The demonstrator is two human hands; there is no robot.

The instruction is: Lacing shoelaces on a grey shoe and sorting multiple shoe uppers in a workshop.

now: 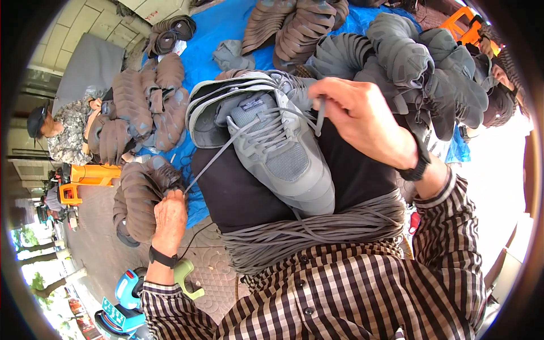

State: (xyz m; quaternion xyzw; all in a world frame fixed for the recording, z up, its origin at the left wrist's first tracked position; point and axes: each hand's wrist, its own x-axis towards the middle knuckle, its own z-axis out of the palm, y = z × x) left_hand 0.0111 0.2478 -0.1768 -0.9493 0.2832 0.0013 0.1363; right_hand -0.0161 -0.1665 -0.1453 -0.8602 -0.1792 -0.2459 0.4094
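pale tiled wall, patterned paving, daylight

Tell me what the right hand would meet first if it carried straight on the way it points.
The right hand, pinching a grey lace, would probably meet the grey shoe upper first, though depth is unclear.

fisheye view | worn on head | looking down | close above shoe
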